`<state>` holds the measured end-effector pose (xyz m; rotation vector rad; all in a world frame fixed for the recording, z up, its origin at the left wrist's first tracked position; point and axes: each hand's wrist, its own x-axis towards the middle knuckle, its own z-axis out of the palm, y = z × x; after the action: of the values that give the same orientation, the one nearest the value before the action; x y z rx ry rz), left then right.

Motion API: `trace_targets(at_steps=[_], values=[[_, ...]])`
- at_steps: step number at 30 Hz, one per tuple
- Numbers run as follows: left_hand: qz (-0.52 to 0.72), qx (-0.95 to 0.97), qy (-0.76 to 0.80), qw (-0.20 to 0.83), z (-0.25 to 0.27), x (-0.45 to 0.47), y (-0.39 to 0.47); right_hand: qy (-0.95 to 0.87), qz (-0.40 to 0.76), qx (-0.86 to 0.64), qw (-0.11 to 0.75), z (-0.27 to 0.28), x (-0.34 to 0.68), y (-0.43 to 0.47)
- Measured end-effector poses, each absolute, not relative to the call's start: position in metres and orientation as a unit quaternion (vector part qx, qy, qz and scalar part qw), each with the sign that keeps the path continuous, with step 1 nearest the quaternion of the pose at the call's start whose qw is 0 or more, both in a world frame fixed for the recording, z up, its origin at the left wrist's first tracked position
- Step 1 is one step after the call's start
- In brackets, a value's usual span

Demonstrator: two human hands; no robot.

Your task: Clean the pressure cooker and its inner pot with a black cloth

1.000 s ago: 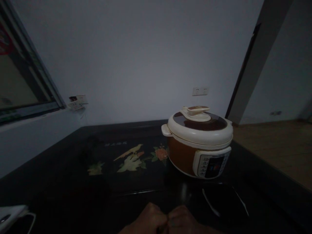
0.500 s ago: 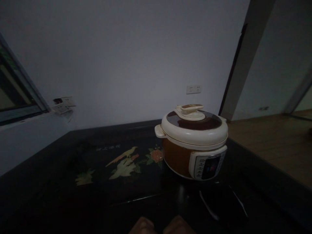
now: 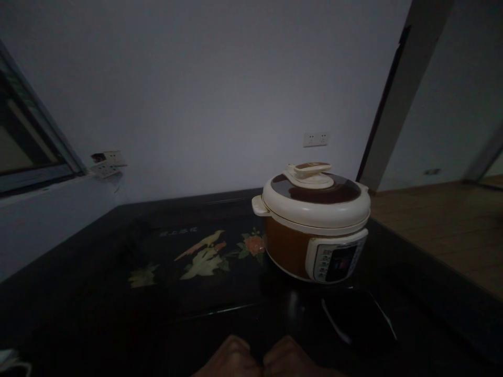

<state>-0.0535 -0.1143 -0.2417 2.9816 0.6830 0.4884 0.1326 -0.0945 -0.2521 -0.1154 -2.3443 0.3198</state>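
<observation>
At the bottom middle, my left hand [image 3: 233, 358] and my right hand [image 3: 286, 358] rest side by side over the near part of the dark table, nearly touching at the knuckles. Both are curled into fists, and nothing shows in either one. Ahead and to the right stands an electric pressure cooker [image 3: 291, 246], brown with a cream rim and its lid [image 3: 349, 209] on. A control panel [image 3: 338, 262] faces the near right side. Neither hand touches the cooker.
A black flat object [image 3: 359, 319] with shiny edges lies in front of the cooker. The glossy table [image 3: 157, 309] bears a bird and flower inlay. At bottom left is a partly cut-off white item [image 3: 10, 361]. Wall sockets [image 3: 316, 139] sit behind.
Both fists have come further up into view. The camera has shifted slightly, and a white item now shows at the bottom left. The cooker stays in place.
</observation>
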Motion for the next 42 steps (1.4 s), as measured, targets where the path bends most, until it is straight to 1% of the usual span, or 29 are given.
trace_targets(at_steps=[3,9,13,19,25,32,36,38,42], values=[[0.167,0.961,0.221,0.005,-0.244,-0.051,-0.112,-0.926,0.110,-0.065,0.355,-0.253,0.134,-0.095],[0.189,0.961,0.201,-0.009,-0.245,-0.051,-0.112,-0.915,0.100,-0.062,0.386,-0.243,0.134,-0.097],[0.205,0.958,0.200,-0.002,-0.233,-0.050,-0.113,-0.928,0.097,-0.085,0.351,-0.248,0.137,-0.098],[0.162,0.963,0.214,0.005,-0.221,-0.047,-0.115,-0.923,0.110,-0.088,0.358,-0.259,0.139,-0.097],[0.164,0.961,0.223,0.011,-0.224,-0.048,-0.115,-0.927,0.116,-0.093,0.343,-0.252,0.138,-0.099],[0.193,0.957,0.216,0.007,-0.221,-0.047,-0.114,-0.911,0.136,-0.075,0.382,-0.239,0.138,-0.099],[0.172,0.961,0.217,-0.003,-0.220,-0.046,-0.113,-0.916,0.126,-0.083,0.371,-0.249,0.140,-0.098],[0.189,0.959,0.212,0.003,-0.221,-0.046,-0.113,-0.919,0.122,-0.081,0.365,-0.249,0.139,-0.097],[0.204,0.955,0.214,0.011,-0.220,-0.046,-0.113,-0.907,0.129,-0.052,0.397,-0.232,0.135,-0.099]])
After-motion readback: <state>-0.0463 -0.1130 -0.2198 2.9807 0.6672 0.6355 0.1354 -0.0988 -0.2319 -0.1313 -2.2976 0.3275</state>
